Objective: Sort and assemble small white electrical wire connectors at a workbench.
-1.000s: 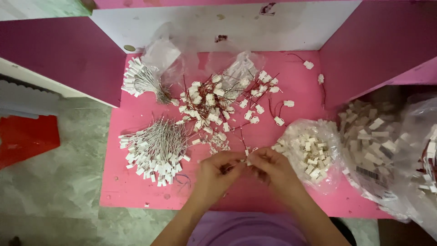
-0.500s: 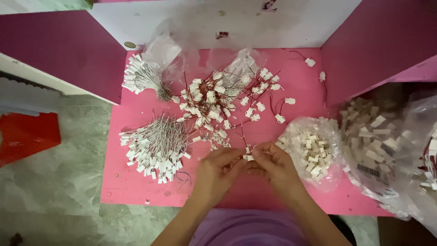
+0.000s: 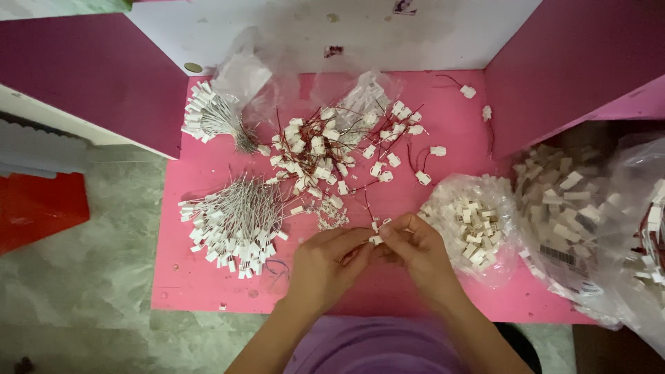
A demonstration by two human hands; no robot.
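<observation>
My left hand [image 3: 325, 266] and my right hand [image 3: 414, 251] meet over the near part of the pink table [image 3: 208, 277]. Together their fingertips pinch a small white plastic connector [image 3: 376, 239] with thin dark red wires trailing from it. A loose heap of similar white connectors with red wires [image 3: 332, 156] lies just beyond my hands. To the left of my left hand rests a fanned bundle of white-tipped grey wires [image 3: 232, 221].
Another tied bundle of white-tipped wires [image 3: 211, 114] lies at the back left by a clear bag [image 3: 242, 69]. An open clear bag of white plastic housings [image 3: 474, 221] sits right of my hands. Larger bags of parts [image 3: 575, 208] stand off the table's right edge. Magenta side panels [image 3: 90, 76] flank the table.
My hands have stayed together over the same spot, with the fingers shifting slightly around the small connector. The piles and bags have not moved.
</observation>
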